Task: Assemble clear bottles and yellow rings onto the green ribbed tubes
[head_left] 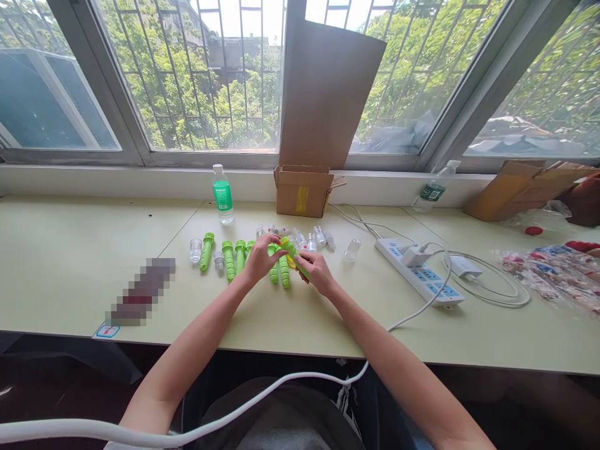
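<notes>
Several green ribbed plastic tubes lie side by side on the pale table, with small clear caps around them. My left hand rests on the row, its fingers curled over a green tube. My right hand is closed on another green tube with a yellow part, held at a slant just above the table. Both hands almost touch over the middle of the row.
A green-labelled water bottle and a small open cardboard box stand at the back. A white power strip with a charger and cables lies to the right. Plastic bags and another carton sit at far right.
</notes>
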Motion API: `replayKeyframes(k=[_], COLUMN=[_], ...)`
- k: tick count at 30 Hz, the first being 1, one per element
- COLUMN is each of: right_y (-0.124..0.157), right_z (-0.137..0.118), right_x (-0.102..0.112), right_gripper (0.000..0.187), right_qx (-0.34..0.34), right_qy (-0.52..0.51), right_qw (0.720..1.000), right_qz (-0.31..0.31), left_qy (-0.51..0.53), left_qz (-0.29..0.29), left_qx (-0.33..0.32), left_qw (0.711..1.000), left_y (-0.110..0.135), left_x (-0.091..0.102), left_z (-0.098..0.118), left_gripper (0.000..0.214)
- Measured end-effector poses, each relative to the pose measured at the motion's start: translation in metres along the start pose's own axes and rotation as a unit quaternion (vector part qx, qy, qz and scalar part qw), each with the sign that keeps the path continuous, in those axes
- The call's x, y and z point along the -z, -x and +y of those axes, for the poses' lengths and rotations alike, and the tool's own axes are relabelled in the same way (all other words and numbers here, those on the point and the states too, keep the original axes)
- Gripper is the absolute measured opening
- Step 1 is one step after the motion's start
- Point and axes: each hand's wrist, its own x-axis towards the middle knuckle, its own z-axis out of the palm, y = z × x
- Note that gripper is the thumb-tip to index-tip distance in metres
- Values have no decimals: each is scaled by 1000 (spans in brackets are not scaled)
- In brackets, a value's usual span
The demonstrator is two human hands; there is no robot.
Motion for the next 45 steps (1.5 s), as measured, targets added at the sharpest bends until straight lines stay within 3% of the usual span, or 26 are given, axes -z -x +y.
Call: replayKeyframes(k=[8,15,26,36,41,45], right_y=[0,1,1,2,1,0], right_z=[0,-1,-3,-4,-2,1], right_x=[0,0,1,2,1,0], right_gripper=[33,31,30,29,42,36], right_qx=[4,2,-22,-35,-51,-40], right_qy=[-27,-30,-68,-64,-20,-6], right_qw=[1000,999,997,997,997,997], right_qz=[-8,-12,-15,-22,-57,-61], left_qy=[1,-6,2,4,0,-13], left_qz=[12,-1,10,0,-3,-1], left_qx=[-5,-13,11,2,-6,-11], left_qw=[1000,1000,1000,1000,1000,1000], left_y=[1,-1,2,0,1,2], left_x=[-2,1,-2,1,1,1], left_z=[-1,2,-1,0,0,2], left_gripper=[30,23,31,24,26,28])
